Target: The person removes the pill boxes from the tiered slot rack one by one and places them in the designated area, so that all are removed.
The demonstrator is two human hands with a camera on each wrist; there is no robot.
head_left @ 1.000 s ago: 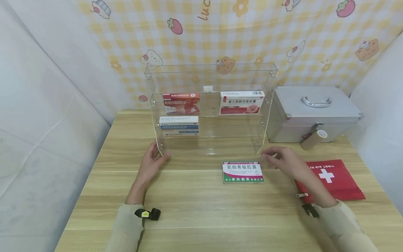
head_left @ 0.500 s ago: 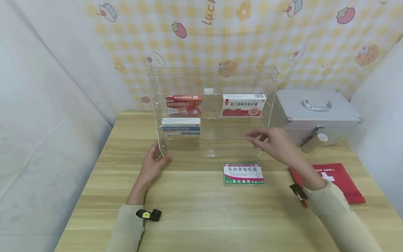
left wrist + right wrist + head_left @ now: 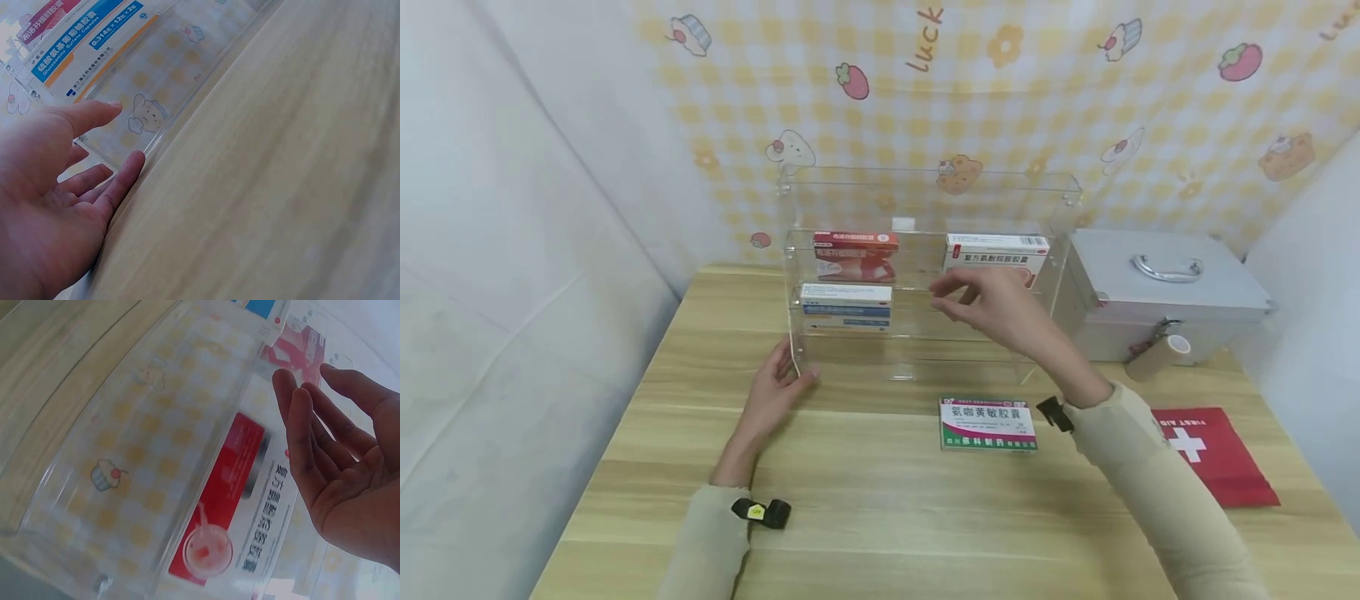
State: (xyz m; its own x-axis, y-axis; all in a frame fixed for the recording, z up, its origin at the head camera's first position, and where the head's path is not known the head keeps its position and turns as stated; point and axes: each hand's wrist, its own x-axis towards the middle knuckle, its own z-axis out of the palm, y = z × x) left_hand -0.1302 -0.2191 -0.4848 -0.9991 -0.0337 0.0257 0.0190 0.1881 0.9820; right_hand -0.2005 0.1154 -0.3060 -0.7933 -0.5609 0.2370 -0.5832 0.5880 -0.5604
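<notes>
A clear acrylic tiered rack (image 3: 958, 354) stands against the patterned cloth. At its lower left corner my left hand (image 3: 770, 398) holds the side panel, thumb in front and fingers around the edge. My right hand (image 3: 1000, 304) hovers before the middle of the rack, fingers loosely bent, nothing between them. On the upper tier sit a red medicine box (image 3: 855, 257) at left and a white-and-red medicine box (image 3: 234, 503) at right, partly hidden by my right hand in the head view. The tier below bears a white-and-blue medicine box (image 3: 94, 40). A white, pink and green medicine box (image 3: 988, 425) lies flat on the table.
Right of the rack stands a silver metal case (image 3: 1165, 283) with a handle. A beige roll (image 3: 1157, 358) leans before it. A red first aid pouch (image 3: 1217, 458) lies at the table's right side, partly behind my right sleeve (image 3: 1157, 483).
My right hand has risen from the rack's lower right corner and moved left across its front. The left hand stays at the left corner. The head view has shifted slightly.
</notes>
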